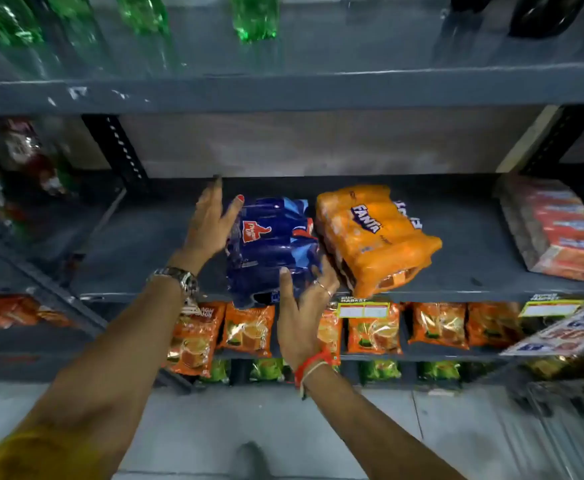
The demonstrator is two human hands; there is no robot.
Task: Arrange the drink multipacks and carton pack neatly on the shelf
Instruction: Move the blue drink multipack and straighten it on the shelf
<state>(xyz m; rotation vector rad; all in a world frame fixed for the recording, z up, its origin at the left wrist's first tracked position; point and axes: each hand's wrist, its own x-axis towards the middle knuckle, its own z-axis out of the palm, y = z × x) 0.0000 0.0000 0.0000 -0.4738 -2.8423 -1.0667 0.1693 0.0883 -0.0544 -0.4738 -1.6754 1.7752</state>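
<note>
Grey shelf (152, 244), both open hands (210, 220) (304, 306) cradling blue multipack (269, 247)

Both hands (210, 223) (304, 306) flanking blue multipack (269, 244), orange multipack (370, 233) beside, grey shelf (145, 251)

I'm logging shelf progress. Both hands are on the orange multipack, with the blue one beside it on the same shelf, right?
Not quite. The head view shows the left hand and right hand on the blue multipack; the orange multipack sits beside it on the same shelf.
</note>
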